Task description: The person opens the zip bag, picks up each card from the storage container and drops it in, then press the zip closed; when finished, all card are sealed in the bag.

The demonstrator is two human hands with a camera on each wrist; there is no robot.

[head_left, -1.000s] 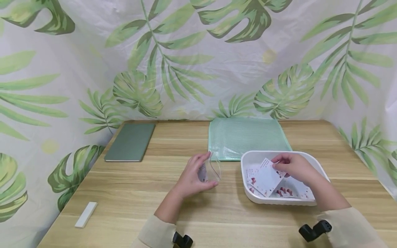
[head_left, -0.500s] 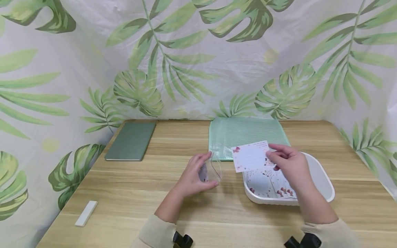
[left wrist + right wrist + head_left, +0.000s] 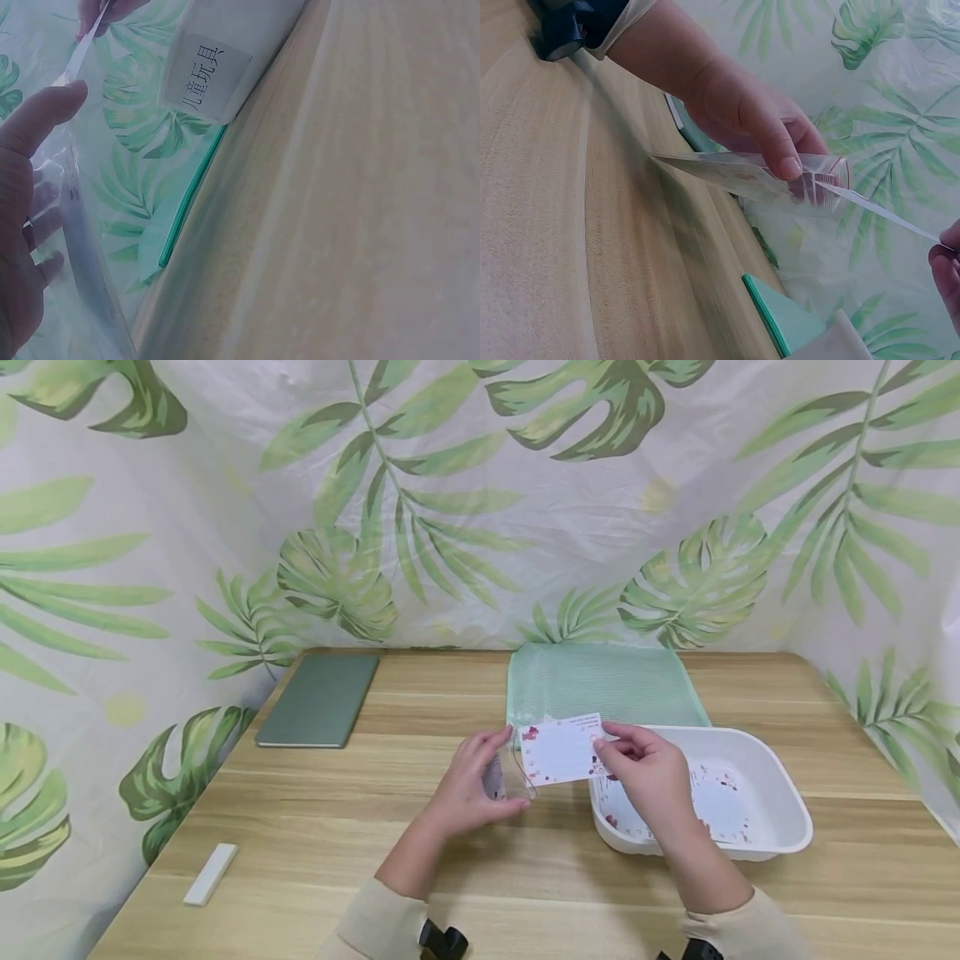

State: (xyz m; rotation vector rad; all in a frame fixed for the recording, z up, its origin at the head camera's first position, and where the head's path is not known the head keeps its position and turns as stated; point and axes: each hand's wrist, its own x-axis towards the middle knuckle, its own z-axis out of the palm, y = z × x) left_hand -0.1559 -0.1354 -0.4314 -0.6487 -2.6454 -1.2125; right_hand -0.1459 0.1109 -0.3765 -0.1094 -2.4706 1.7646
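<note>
My left hand (image 3: 465, 789) holds a clear zip bag (image 3: 720, 169) with its mouth spread toward the right. Thumb and fingers curve round the bag near the mouth, and something printed shows inside it. Between the thumb and fingers of my right hand (image 3: 652, 777) is a white card (image 3: 558, 752) with a red floral print. The card's left end is right at the bag's mouth, and in the right wrist view it overlaps the mouth. Below the right hand, similar cards (image 3: 723, 802) lie in a white plastic basin (image 3: 804, 822).
A green mesh zip pouch (image 3: 600, 681) lies behind the basin. On the back left of the wooden table (image 3: 300, 827) is a dark green notebook (image 3: 318, 702). A small white bar (image 3: 211, 875) lies at the front left. Leaf-print fabric hangs behind the table.
My right hand has lifted a card out of the basin and carried it left to the bag's mouth. The left hand has stayed in place with the bag.
</note>
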